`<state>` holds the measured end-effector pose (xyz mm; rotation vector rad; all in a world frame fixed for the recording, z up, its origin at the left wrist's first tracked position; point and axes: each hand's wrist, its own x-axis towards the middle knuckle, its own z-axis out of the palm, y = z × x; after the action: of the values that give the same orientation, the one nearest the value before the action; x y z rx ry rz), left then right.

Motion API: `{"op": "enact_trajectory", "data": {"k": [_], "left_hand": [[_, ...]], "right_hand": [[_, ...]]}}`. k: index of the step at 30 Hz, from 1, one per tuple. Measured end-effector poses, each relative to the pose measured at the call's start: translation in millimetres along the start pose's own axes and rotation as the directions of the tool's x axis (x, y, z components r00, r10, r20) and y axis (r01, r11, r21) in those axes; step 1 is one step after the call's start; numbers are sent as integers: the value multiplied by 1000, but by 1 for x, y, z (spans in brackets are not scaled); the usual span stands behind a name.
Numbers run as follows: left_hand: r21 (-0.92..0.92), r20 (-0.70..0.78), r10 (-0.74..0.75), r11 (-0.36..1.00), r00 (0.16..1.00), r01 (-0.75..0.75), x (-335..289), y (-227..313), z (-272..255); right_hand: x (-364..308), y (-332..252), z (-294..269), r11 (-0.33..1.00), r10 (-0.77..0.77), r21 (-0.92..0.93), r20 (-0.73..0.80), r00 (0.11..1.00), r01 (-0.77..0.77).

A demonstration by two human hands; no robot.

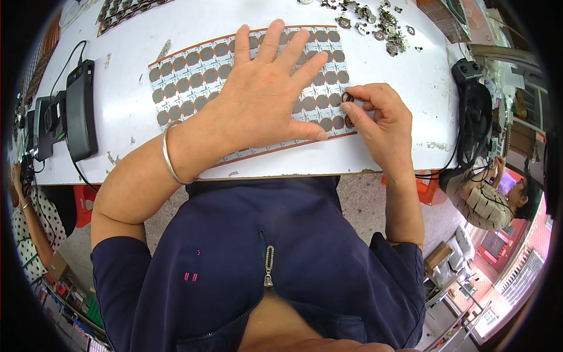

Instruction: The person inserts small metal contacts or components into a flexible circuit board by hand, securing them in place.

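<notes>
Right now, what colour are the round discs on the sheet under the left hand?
The round discs are dark grey, clearest in the head view.

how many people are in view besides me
2: a dotted-top person at the far left, only partly visible, and a striped-top person at the far right. Others may be hidden.
</notes>
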<state>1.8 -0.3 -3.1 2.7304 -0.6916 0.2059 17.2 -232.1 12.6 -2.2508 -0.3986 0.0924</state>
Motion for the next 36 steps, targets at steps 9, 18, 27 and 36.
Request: {"op": "enact_trajectory", "data": {"k": [9, 18, 27, 36], "left_hand": [[-1, 0, -5, 1000, 1000, 5, 0, 0, 0], [-2, 7, -13, 1000, 1000, 13, 0, 1, -1], [2, 46, -13, 1000, 999, 13, 1, 2, -4], [-63, 1, -15, 998, 1000, 15, -1, 0, 1]], "right_hand": [[-4, 3, 4, 990, -115, -81, -41, 992, 112], [-3, -2, 1, 960, -204, -201, -25, 979, 195], [94, 14, -9, 919, -301, -303, -126, 945, 253], [112, 11, -2, 915, -251, -327, -3, 968, 236]]}}
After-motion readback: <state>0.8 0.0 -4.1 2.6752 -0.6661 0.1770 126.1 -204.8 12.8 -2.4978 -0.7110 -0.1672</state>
